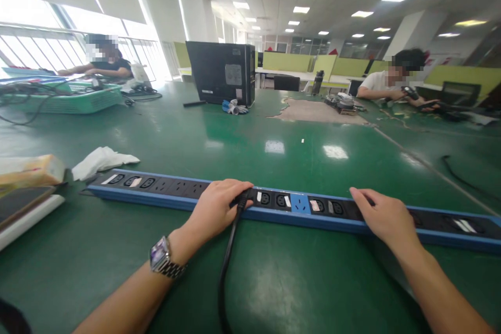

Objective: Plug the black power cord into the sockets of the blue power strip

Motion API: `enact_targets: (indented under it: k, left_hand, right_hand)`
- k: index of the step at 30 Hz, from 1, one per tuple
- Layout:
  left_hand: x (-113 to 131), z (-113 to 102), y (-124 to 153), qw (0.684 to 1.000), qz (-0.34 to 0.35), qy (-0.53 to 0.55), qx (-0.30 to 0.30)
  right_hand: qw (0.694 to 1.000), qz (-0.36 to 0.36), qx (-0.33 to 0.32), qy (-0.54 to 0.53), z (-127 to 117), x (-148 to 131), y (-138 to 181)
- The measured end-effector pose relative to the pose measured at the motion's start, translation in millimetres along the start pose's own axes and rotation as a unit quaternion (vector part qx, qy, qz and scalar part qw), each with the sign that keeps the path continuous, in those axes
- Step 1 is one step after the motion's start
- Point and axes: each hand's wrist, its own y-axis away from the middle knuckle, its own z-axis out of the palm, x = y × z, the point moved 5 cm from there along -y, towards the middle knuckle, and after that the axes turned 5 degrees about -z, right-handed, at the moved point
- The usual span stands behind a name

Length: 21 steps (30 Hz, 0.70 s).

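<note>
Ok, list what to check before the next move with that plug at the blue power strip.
1. Left hand closed around the black plug at the blue power strip: ok.
2. Plug fully seated in a socket: cannot tell, the hand covers it.
3. Right hand flat on the strip, holding it down: ok.
4. Black cable runs loose across the green table, unsnagged: ok.
5. Strip lying flat on the table: ok.

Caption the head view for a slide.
Left hand grips a black plug at a blue power strip; right hand rests on it.
</note>
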Motion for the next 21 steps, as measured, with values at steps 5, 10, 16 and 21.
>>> enact_targets:
  k: [5,10,16,21]
  left_hand:
    - [1.2,-0.9,0.9,0.995,-0.022,0.061,0.070]
    - [44.2,9.7,-11.2,0.980,-0.037,0.136,0.143]
    - [83.4,57.0,-36.6,0.995,-0.055,0.070,0.053]
    - [86.2,66.2,-39.1,0.999,-0.023,0.049,0.007]
  right_hand:
    - [0.999,0.026,-0.013,0.031,-2.5,37.0,0.1]
    - [0.999,0.039,-0.007,0.035,-7.2,35.1,7.2]
    - [0.999,0.039,-0.004,0.032,-8.2,29.6,8.0]
    - [0.997,0.069,-0.018,0.032,-6.0,33.3,7.1]
